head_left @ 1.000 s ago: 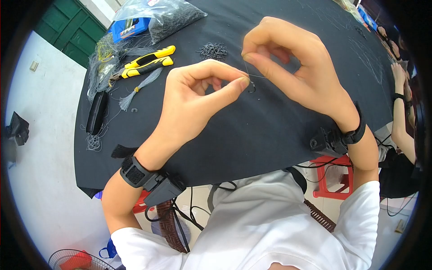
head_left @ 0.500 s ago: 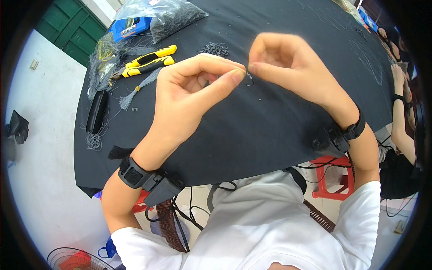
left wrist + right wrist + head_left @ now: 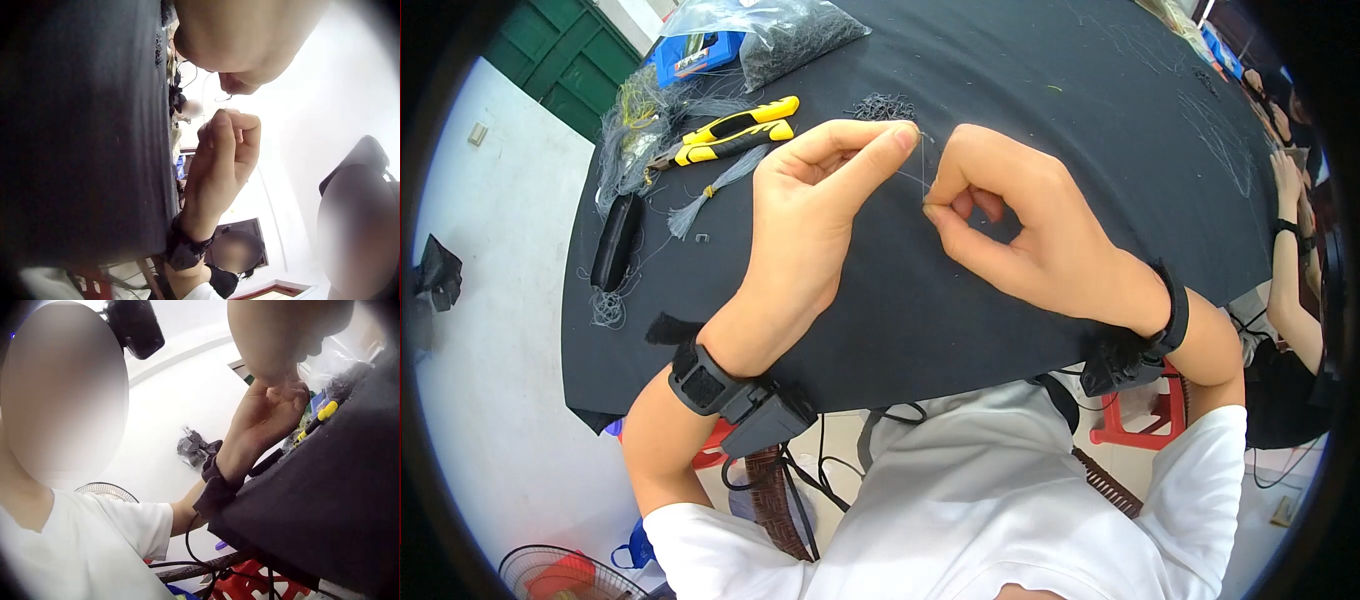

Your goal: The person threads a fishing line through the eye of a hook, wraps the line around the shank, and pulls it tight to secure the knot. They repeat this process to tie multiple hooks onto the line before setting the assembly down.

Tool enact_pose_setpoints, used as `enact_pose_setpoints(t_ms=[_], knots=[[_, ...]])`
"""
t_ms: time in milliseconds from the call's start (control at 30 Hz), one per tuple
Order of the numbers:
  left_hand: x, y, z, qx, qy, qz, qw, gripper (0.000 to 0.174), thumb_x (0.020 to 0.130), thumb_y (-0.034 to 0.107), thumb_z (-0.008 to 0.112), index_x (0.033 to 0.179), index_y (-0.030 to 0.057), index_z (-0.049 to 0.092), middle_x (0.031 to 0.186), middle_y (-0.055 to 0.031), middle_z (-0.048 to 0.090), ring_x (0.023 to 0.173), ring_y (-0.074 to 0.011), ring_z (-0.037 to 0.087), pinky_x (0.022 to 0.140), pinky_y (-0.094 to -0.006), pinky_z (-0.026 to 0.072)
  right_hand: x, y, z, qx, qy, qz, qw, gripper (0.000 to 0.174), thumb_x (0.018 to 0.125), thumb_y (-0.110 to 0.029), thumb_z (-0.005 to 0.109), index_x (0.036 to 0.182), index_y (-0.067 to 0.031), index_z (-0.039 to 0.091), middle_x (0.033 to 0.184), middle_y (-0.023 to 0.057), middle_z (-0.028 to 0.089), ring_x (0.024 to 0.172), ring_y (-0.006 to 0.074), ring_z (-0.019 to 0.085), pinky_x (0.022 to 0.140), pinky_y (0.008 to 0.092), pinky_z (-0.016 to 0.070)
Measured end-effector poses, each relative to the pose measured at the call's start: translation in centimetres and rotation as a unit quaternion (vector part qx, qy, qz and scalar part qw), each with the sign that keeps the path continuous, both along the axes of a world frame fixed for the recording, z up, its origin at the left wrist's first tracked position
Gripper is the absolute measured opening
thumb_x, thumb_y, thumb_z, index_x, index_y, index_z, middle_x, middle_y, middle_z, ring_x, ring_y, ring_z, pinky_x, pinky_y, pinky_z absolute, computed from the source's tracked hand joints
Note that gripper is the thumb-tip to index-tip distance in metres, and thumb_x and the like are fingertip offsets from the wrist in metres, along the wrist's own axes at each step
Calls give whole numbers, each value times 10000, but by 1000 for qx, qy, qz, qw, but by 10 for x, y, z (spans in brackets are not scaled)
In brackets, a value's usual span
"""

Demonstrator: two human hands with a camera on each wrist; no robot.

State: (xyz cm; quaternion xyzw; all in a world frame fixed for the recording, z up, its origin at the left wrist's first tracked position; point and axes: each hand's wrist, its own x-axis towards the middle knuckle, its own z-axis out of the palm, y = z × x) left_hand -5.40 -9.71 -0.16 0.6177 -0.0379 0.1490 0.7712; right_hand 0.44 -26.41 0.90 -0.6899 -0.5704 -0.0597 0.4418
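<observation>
Above the black cloth, the left hand (image 3: 815,215) pinches something tiny between thumb and forefinger; a small hook shows beside its fingertips in the left wrist view (image 3: 232,98). Lower and to the right, the right hand (image 3: 1040,225) pinches a thin clear line (image 3: 922,165) that runs up to the left fingertips. The two hands are a short way apart. In the left wrist view the right hand (image 3: 219,162) has thumb and forefinger together. A pile of small dark hooks (image 3: 884,107) lies just behind the left hand.
Yellow-and-black pliers (image 3: 735,132), a tied bundle of line (image 3: 705,197) and a black case (image 3: 616,243) lie on the left. Behind them are a blue box (image 3: 692,62) and a clear bag of dark pieces (image 3: 800,45). Another person's arm (image 3: 1288,250) is at the right edge.
The left hand has moved up and left from its earlier place. The right hand, close beside it half a second ago, has come down, with line now stretched between them.
</observation>
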Motion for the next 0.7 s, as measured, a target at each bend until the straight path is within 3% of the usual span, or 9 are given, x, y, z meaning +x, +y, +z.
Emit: enact_pose_setpoints(t_ms=[33,133,500,600,700], knots=[[0,-1,0,1,-1,4,1000,136,804,59,641,920,-11,649,868,-55,650,792,-76,594,741,-197,450,-2,-1,3,-12,-2,1,1000,118,715,16,558,770,-16,459,717,107,469,625,249,508,566,324,424],[-1,-4,1,16,-6,13,1000,124,804,49,638,909,-15,650,841,-47,648,755,-60,588,692,-176,452,-4,1,3,26,-49,-22,998,133,694,51,586,760,-43,519,698,32,459,572,118,441,479,236,327],[-1,-10,-1,77,-1,-17,997,106,792,24,644,882,-31,656,715,-3,609,595,10,483,501,-126,325,14,-6,23,59,-143,-39,987,145,730,62,583,835,-35,559,747,33,499,600,110,447,502,221,323],[-5,-9,7,131,46,-40,989,119,800,33,631,909,-11,650,873,-52,643,787,-79,585,743,-202,448,20,-9,28,46,-157,-51,985,121,751,49,576,840,-33,560,759,23,508,596,101,421,513,212,320],[-3,-8,3,145,17,-79,986,119,799,31,630,906,-19,651,872,-57,644,798,-82,583,739,-203,448,21,-8,30,34,-136,-54,989,103,762,32,579,838,-34,560,757,12,510,596,87,413,517,209,321]])
